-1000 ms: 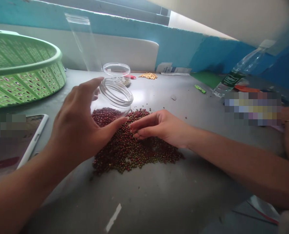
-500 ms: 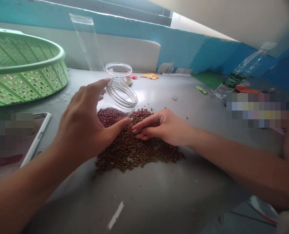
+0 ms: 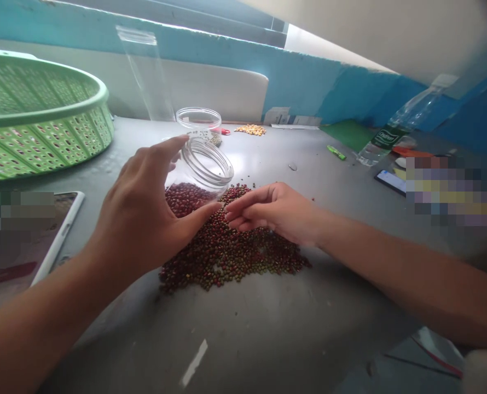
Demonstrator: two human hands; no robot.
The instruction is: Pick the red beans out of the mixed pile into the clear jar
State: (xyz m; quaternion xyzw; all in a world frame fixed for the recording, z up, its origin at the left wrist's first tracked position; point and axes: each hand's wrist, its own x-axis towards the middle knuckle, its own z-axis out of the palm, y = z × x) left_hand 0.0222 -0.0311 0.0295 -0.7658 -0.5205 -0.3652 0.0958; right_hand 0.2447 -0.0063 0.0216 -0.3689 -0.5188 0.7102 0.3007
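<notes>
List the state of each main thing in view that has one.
Clear screw-neck jar: uncapped, tilted, dark red beans inside.
Left hand: gripping the jar.
Mixed red and green bean pile: spread loose.
Right hand: fingers curled at the pile, grip unclear.
Round clear tub: upright, no lid on.
Green perforated basket: upright, open on top.
Corn kernels: heaped loose.
Plastic bottle: capped.
Smartphone: screen lit.
White-edged device: lying flat, partly blurred.

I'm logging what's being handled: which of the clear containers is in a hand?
The nearest jar, tilted and held in the left hand. No hand touches the round jar behind it or the tall container at the back.
</notes>
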